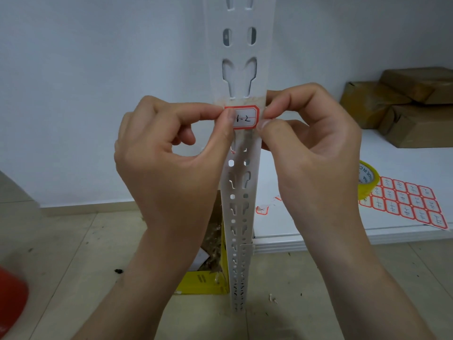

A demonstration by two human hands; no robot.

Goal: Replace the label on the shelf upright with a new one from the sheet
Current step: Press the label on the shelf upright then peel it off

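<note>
Head view: the label [242, 118] sits across the upright [239, 45], long axis running 9 to 3 o'clock; left hand [171, 155] pinches its 9 o'clock edge, right hand [311, 148] pinches the upright at 3 o'clock.

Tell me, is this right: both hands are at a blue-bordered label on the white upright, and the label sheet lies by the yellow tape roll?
Not quite: the head view shows the label has a red border, not blue. The rest stands: the left hand and right hand are both at it on the white upright, and the label sheet lies by the yellow tape roll.
</note>
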